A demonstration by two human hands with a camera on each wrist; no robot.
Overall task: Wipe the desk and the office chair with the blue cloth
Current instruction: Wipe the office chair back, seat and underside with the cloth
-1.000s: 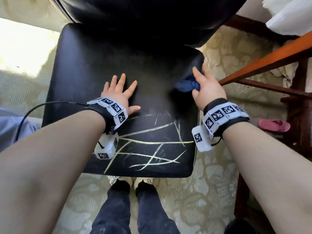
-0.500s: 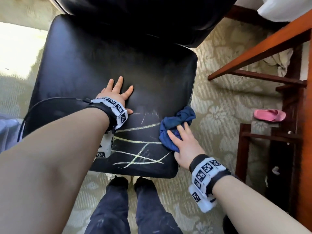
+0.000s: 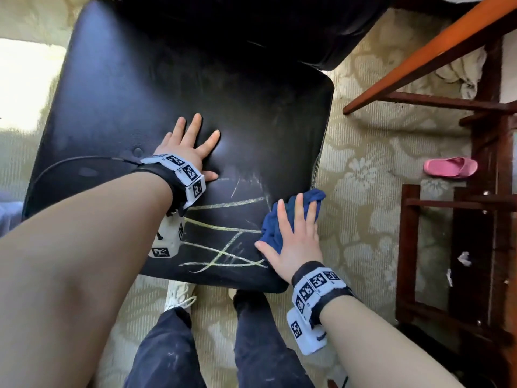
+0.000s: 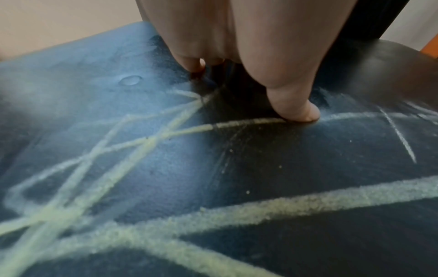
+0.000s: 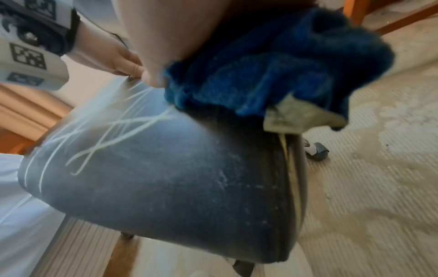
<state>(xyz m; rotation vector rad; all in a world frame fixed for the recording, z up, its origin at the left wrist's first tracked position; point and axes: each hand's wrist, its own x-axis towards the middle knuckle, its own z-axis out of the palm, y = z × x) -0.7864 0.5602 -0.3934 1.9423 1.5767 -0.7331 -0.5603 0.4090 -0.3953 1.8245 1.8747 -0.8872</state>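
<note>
Item: crumpled dark blue terry cloth [image 3: 291, 217], which we found bunched at the right front edge of the black padded leather office chair seat [image 3: 173, 88], partly overhanging the side. Our right hand [image 3: 295, 242] lay flat on top of it, fingers straight and spread, pressing it down onto the seat. From the right wrist view the cloth [image 5: 272, 71] bulged out under the palm, with a pale tag at its lower fold.

Pale yellow chalk lines [image 3: 221, 242] crossed the front of the seat, just left of the cloth. Our left hand [image 3: 187, 147] rested palm-down behind those lines, fingers splayed, gripping nothing; from the left wrist view its thumb [image 4: 294, 108] touched one line.

Beyond the chair: beige floral carpet [image 3: 372, 175], the orange-brown wooden worktop edge [image 3: 436, 54] at upper right, and a pink slipper [image 3: 450, 167] on the floor.
</note>
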